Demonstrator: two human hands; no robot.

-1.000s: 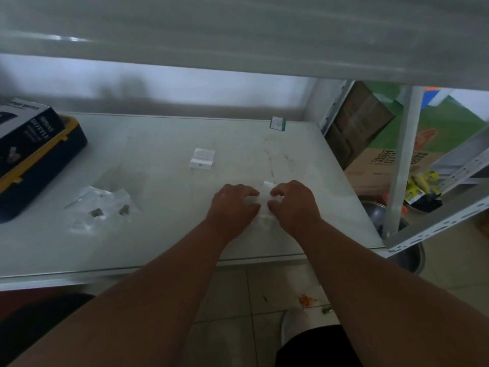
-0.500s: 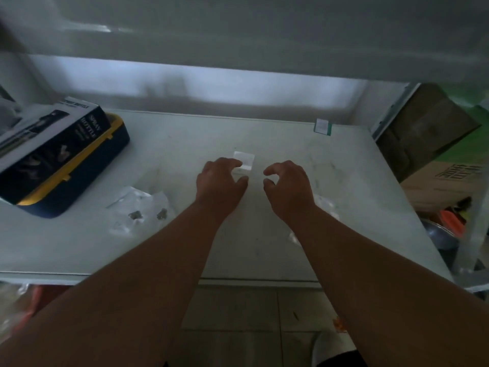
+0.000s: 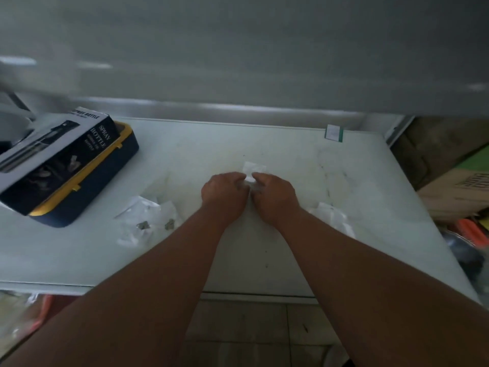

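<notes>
A small clear plastic bag [image 3: 254, 168] lies flat near the middle of the white shelf [image 3: 264, 144]. My left hand [image 3: 225, 193] and my right hand [image 3: 274, 196] sit side by side on its near edge, fingers curled, pinching it from both sides. Most of the bag's near part is hidden under my fingers. Another clear bag [image 3: 330, 215] lies just right of my right wrist. A crumpled clear bag [image 3: 148, 221] holding two small dark metal pieces lies to the left of my left forearm.
A spray bottle box [image 3: 53, 160] rests on a dark blue and yellow case [image 3: 100, 186] at the shelf's left. A small green-edged card [image 3: 334, 132] stands at the back right. An upper shelf hangs low overhead. Cardboard boxes [image 3: 455, 192] sit off the right edge.
My hands left the bag at the right, moved forward to the small bag in the middle, and closed together on it. The view shifted left.
</notes>
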